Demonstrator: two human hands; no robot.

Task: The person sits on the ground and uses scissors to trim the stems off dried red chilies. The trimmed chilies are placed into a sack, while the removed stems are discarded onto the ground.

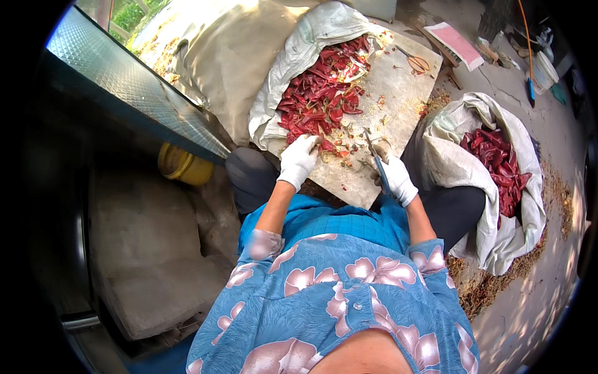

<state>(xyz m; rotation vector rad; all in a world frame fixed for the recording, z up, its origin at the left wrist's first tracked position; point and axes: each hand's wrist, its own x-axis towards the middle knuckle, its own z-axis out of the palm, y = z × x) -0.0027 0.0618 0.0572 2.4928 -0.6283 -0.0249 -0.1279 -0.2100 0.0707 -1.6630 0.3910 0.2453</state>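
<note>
A pale board (pixel 405 93) lies in front of me, littered with seeds and stems. On it an open white sack (pixel 298 32) spills dried red peppers (pixel 317 87). My left hand (pixel 298 161), in a white glove, has its fingers curled at the near edge of the pile; what is between them is too small to make out. My right hand (pixel 395 174), also gloved, grips blue-handled cutting shears (pixel 380 165), their blades pointing up over the board, right of the pile.
A second white sack (pixel 451 143) of red peppers stands at my right. Orange-handled scissors (pixel 416 61) lie on the board's far part. A yellow bucket (pixel 185 165) and a grey padded seat (pixel 143 237) are at left, below a metal-faced beam (pixel 131 81). A pink-topped sheet (pixel 455 43) lies beyond the board.
</note>
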